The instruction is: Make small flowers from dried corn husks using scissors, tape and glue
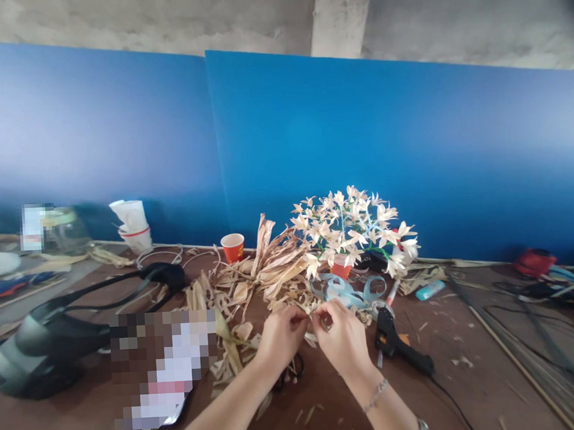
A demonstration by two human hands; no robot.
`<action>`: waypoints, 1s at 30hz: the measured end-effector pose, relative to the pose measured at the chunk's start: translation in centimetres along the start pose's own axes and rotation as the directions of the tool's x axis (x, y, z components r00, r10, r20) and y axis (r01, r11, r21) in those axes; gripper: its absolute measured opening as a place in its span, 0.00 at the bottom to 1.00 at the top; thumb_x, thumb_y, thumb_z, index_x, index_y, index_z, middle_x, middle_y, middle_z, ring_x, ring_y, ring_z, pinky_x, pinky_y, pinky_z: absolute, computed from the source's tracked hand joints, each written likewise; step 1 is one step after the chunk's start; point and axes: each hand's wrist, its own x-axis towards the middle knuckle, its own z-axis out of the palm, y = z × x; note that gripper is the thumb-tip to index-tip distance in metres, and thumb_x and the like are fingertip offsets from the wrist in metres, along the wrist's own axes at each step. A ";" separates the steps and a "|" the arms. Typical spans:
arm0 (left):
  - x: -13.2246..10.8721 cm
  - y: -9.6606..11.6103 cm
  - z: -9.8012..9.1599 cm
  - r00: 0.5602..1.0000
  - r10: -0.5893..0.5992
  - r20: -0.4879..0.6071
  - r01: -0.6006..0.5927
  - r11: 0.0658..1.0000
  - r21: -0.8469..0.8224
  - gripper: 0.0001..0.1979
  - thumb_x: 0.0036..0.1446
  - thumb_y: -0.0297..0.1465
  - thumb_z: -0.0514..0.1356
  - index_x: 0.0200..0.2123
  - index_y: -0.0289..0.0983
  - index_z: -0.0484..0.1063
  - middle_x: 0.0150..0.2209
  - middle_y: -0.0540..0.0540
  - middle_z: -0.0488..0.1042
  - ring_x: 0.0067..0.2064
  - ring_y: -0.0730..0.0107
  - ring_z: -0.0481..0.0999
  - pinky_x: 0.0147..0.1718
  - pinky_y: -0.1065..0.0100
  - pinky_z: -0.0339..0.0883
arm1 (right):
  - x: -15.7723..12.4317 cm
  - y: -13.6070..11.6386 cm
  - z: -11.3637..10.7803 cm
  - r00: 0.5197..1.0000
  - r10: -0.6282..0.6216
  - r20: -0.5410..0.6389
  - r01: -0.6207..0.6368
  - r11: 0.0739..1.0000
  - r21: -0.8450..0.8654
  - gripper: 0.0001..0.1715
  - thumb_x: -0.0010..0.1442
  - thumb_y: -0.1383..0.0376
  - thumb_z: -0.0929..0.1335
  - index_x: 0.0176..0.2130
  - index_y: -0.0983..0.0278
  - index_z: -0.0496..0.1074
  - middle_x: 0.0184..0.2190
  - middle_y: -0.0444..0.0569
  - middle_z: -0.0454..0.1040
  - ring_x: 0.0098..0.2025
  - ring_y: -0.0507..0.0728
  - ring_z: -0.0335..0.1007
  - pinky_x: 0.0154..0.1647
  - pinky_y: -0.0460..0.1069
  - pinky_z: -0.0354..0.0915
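Note:
My left hand (284,334) and my right hand (339,334) meet fingertip to fingertip over the brown table. Both are closed in a pinch. What lies between the fingers is too small to make out; a pale flake (311,339) shows just below them. Behind the hands, many cream husk-like flowers (340,228) on green stems stand in a red cup (340,267). Light blue ribbon (343,292) lies in loops in front of that cup. To the right of my right hand rests a black glue gun (400,345). Dark scissor-like handles (295,367) are partly hidden under my wrists.
Dried husks (274,260) and scraps spread behind and left of my hands. An orange paper cup (233,247) stands at the back. On the left lie a headset (48,343) and a blurred-out phone (173,375). A blue panel (359,128) closes off the far side.

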 end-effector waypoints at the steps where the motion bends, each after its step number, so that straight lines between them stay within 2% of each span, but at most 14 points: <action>1: 0.0 -0.1 0.0 1.000 0.024 -0.003 -0.024 0.999 0.025 0.07 0.47 0.28 0.55 0.25 0.37 0.74 0.24 0.48 0.72 0.29 0.68 0.68 0.30 0.71 0.58 | 0.0 0.0 0.0 1.000 0.004 0.003 -0.004 1.000 -0.003 0.04 0.52 0.69 0.64 0.26 0.63 0.66 0.25 0.44 0.71 0.28 0.52 0.67 0.28 0.45 0.56; 7: -0.2 0.1 -0.2 0.996 0.092 0.021 -0.094 0.988 0.124 0.08 0.49 0.27 0.54 0.25 0.37 0.73 0.24 0.47 0.70 0.30 0.67 0.68 0.31 0.70 0.58 | 0.0 0.0 0.2 0.999 0.033 0.021 -0.032 0.999 -0.030 0.04 0.52 0.68 0.64 0.26 0.63 0.66 0.26 0.44 0.71 0.28 0.53 0.67 0.28 0.45 0.55; 11: -0.1 0.2 -0.2 0.996 0.087 0.023 -0.089 0.990 0.112 0.08 0.49 0.27 0.55 0.25 0.37 0.74 0.25 0.46 0.71 0.31 0.66 0.68 0.31 0.69 0.58 | 0.0 0.0 0.1 1.000 0.029 0.001 -0.029 0.999 -0.039 0.03 0.52 0.68 0.64 0.27 0.63 0.65 0.26 0.44 0.71 0.28 0.52 0.68 0.27 0.44 0.55; 14: 0.0 0.2 -0.1 1.000 0.014 0.015 -0.015 1.000 0.020 0.08 0.49 0.28 0.55 0.26 0.37 0.74 0.26 0.46 0.73 0.31 0.67 0.69 0.31 0.70 0.59 | 0.0 0.0 -0.1 0.999 0.034 -0.006 -0.034 0.999 -0.012 0.01 0.51 0.67 0.64 0.30 0.62 0.65 0.26 0.44 0.71 0.28 0.52 0.68 0.26 0.44 0.57; 17: 0.2 -0.1 0.1 0.996 -0.092 0.019 0.093 0.989 -0.112 0.08 0.48 0.30 0.55 0.26 0.36 0.74 0.25 0.48 0.74 0.29 0.68 0.70 0.29 0.71 0.60 | -0.1 -0.2 -0.2 0.999 0.053 -0.003 -0.053 0.998 0.044 0.10 0.51 0.63 0.65 0.36 0.62 0.64 0.27 0.43 0.71 0.27 0.52 0.68 0.26 0.44 0.59; 20: 0.4 -0.6 0.3 0.983 -0.177 0.041 0.182 0.949 -0.256 0.09 0.48 0.33 0.56 0.27 0.34 0.74 0.23 0.48 0.73 0.26 0.69 0.69 0.26 0.72 0.60 | 0.0 -0.4 -0.5 0.998 0.050 -0.026 -0.047 0.993 0.110 0.16 0.52 0.59 0.64 0.40 0.63 0.62 0.26 0.43 0.70 0.25 0.51 0.67 0.27 0.44 0.61; 23: 0.6 -1.0 0.5 0.974 -0.213 0.077 0.226 0.893 -0.389 0.11 0.47 0.35 0.58 0.27 0.33 0.74 0.23 0.47 0.74 0.25 0.70 0.69 0.24 0.72 0.60 | 0.6 0.4 -1.7 0.996 0.067 -0.065 -0.059 0.991 0.118 0.13 0.54 0.60 0.62 0.39 0.64 0.63 0.25 0.44 0.70 0.23 0.51 0.66 0.27 0.44 0.61; 25: 0.7 -0.9 0.4 0.973 -0.213 0.092 0.232 0.861 -0.453 0.12 0.47 0.36 0.58 0.27 0.32 0.74 0.24 0.47 0.75 0.27 0.69 0.71 0.26 0.72 0.61 | 1.0 1.8 -3.3 0.994 0.109 -0.032 -0.109 0.994 0.014 0.08 0.55 0.61 0.61 0.33 0.62 0.65 0.25 0.45 0.71 0.24 0.51 0.67 0.26 0.45 0.60; 27: 0.7 -0.6 0.3 0.971 -0.218 0.098 0.238 0.837 -0.493 0.12 0.48 0.36 0.58 0.27 0.32 0.74 0.25 0.46 0.75 0.28 0.69 0.72 0.28 0.71 0.62 | 1.2 3.7 -5.3 0.976 0.196 0.094 -0.176 0.966 -0.187 0.07 0.52 0.63 0.61 0.27 0.61 0.66 0.25 0.47 0.73 0.26 0.54 0.69 0.24 0.46 0.58; 30: 0.7 -0.1 -0.1 0.964 -0.246 0.101 0.262 0.816 -0.515 0.13 0.47 0.37 0.58 0.27 0.32 0.74 0.26 0.45 0.76 0.29 0.67 0.72 0.30 0.71 0.62 | 0.5 6.5 -7.7 0.870 0.407 0.278 -0.239 0.841 -0.485 0.05 0.45 0.64 0.65 0.27 0.62 0.68 0.29 0.53 0.74 0.32 0.63 0.71 0.26 0.50 0.58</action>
